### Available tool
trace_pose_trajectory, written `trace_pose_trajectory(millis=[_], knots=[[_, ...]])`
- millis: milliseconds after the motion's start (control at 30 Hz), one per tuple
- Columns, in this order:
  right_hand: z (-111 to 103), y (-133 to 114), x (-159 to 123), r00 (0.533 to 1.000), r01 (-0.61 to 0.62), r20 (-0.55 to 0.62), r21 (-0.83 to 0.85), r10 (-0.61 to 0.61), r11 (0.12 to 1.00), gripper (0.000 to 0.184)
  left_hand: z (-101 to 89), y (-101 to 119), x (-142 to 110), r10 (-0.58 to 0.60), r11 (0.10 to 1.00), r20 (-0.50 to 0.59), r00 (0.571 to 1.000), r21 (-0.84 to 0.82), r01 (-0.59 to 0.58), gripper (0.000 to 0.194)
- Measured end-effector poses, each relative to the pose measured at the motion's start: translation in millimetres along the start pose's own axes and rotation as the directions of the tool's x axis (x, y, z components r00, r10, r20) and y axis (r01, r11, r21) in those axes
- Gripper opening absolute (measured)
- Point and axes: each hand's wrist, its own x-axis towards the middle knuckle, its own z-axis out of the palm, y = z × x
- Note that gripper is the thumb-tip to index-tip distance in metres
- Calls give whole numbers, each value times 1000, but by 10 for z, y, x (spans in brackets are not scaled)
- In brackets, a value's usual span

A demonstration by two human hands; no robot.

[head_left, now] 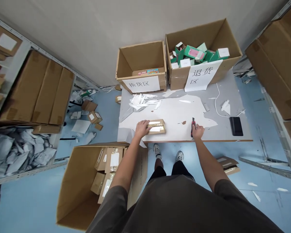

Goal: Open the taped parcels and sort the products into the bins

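On the worn white tabletop lies a small taped cardboard box (157, 126) with a white label on it. My left hand (142, 128) is closed around the left end of that box. To the right, near the table's front edge, a red and black utility knife (193, 127) points away from me. The fingers of my right hand (198, 131) are wrapped on the knife's handle. Box and knife are apart, with bare tabletop between them.
Two open cartons with paper signs stand at the back: the left carton (140, 61) holds a few small packs, the right carton (181, 79) green boxes. Paper scraps (142, 102) and a black phone-like device (236, 126) lie on the table. A large carton (75, 181) of parcels stands at left.
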Motion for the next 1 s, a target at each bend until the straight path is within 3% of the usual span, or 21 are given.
trace_pose_trajectory(millis=[133,233,333,433,600,700,767,833,900,1000], knots=[[106,-566,-339,998,56,39,-11,-56,998,43,-23,243,-34,-229,973,-1,973,-19,229,52],[343,-1246,-740,958,193,215,10,-191,981,41,-7,472,-96,-359,929,14,933,-86,359,53],[641,-1890,-1082,866,322,413,-27,-283,946,50,35,664,-168,-427,888,31,904,-174,426,61],[829,-2286,-1240,866,329,451,-182,-218,927,51,72,708,-223,-423,873,48,905,-247,421,66],[826,-2395,-1240,906,260,411,-350,-102,900,45,37,348,-217,-243,893,76,967,-372,254,51],[852,-2409,-1290,916,245,394,-401,-75,883,50,29,102,-209,-221,880,78,972,-413,233,44],[934,-2460,-1361,925,232,375,-436,-58,869,54,58,36,-223,-267,874,33,963,-412,257,44],[1033,-2524,-1423,937,206,349,-462,-37,863,55,100,47,-246,-237,909,-67,969,-368,197,51],[1091,-2564,-1441,946,174,323,-451,-22,876,55,135,91,-266,-59,961,-116,992,-276,25,48],[1021,-2511,-1362,948,139,316,-337,-28,931,54,156,125,-289,211,959,-44,976,-184,-216,37]])
